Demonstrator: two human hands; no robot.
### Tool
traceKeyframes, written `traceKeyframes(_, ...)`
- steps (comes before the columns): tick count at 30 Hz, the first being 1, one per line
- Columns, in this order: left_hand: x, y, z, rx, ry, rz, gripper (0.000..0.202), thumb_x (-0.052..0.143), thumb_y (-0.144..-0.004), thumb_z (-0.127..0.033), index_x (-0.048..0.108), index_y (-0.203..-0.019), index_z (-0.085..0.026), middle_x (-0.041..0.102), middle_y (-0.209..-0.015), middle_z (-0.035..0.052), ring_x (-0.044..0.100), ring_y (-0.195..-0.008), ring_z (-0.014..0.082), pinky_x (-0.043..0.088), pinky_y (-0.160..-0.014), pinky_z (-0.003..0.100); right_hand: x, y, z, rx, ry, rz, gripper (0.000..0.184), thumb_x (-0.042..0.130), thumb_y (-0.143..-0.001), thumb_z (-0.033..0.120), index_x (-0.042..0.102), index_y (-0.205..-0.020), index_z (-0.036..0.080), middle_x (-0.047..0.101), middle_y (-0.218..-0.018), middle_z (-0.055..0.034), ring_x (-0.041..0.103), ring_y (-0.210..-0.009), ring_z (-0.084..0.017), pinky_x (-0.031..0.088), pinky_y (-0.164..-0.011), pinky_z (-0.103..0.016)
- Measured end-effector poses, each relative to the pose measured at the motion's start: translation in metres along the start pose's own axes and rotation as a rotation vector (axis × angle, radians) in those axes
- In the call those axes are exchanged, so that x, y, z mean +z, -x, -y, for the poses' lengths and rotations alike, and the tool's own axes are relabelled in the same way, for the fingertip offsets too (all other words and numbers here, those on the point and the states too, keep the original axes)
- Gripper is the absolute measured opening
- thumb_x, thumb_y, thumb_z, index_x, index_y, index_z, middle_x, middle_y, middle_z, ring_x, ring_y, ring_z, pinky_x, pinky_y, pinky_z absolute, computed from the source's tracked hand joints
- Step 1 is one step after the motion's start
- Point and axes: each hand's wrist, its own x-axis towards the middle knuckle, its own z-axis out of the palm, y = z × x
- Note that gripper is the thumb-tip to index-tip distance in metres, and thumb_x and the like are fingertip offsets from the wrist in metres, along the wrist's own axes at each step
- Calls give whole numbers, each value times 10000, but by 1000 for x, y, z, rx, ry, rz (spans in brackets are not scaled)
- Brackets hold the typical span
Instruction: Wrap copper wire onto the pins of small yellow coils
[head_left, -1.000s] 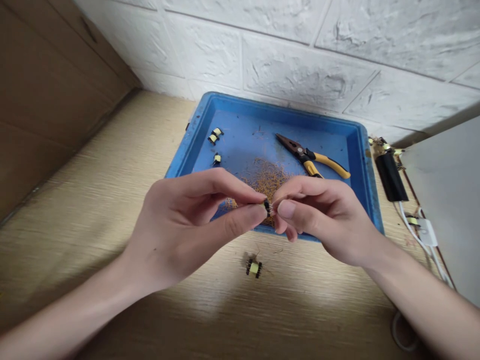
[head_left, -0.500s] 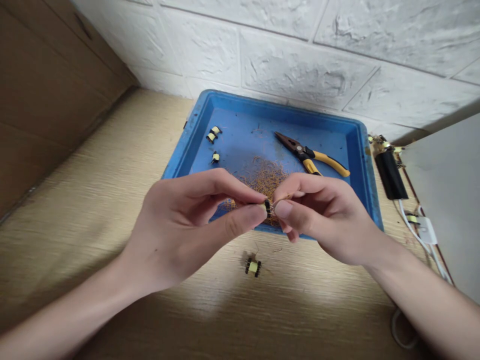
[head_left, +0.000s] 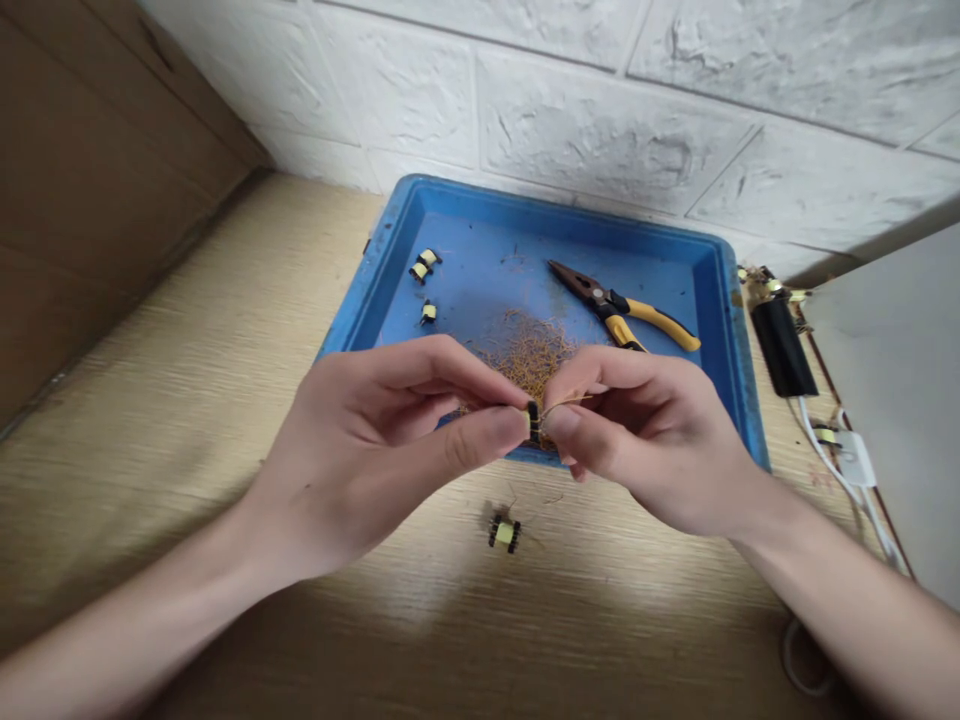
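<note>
Between the thumb and forefinger of my left hand is a small transformer with a black pinned end and a bit of yellow tape showing; the fingers cover most of it. My right hand pinches a thin copper wire that comes off the black end. The two sets of fingertips almost meet over the front rim of the blue tray. On the table below them lies another transformer, yellow in the middle, with loose wire ends about it.
Inside the tray are a heap of wire clippings, yellow-handled long-nose pliers and several small transformers at the left. A black cylinder and white cables lie right of the tray. A white brick wall stands behind.
My hands stay nearly in place, both still pinching. The wire's loose end now sticks out further to the right above my right thumb. The view has shifted slightly.
</note>
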Motion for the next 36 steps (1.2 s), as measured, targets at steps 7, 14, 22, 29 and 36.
traceKeyframes(7,1,-4,-2,27,-12,-11,248,797,-824,-29,820,-830,-276,805,-759,-113,736,-726,11,549,-693,17,-2,1,-3,-22,-43,-9,188,844,-787,54,722,-835,188,683,-728,44,570,-601,-73,465,-543,-194)
traceKeyframes(14,-1,-3,0,64,-121,-44,194,812,-826,-97,827,-840,-289,796,-748,-111,706,-707,5,525,-678,1,-1,0,-4,-7,-53,-26,204,882,-743,38,748,-801,181,659,-665,47,558,-580,-71,462,-523,-179)
traceKeyframes(22,-1,-3,0,70,-103,-39,190,822,-827,-119,832,-831,-309,797,-747,-98,708,-697,29,540,-660,44,-1,-1,-2,78,-118,0,199,893,-745,72,728,-779,177,647,-662,46,573,-583,-72,445,-528,-180)
traceKeyframes(29,-1,-2,-3,31,-185,-56,165,827,-811,-128,839,-798,-291,789,-740,-65,714,-698,91,556,-648,135,-2,-2,0,70,-68,22,203,907,-744,144,708,-762,178,635,-642,41,546,-570,-81,437,-511,-199)
traceKeyframes(36,1,-3,-5,21,-165,-10,174,807,-827,-101,835,-819,-272,791,-752,-78,672,-703,56,501,-639,101,-2,0,1,67,-19,27,198,889,-760,171,693,-751,192,620,-632,44,511,-557,-81,432,-504,-207)
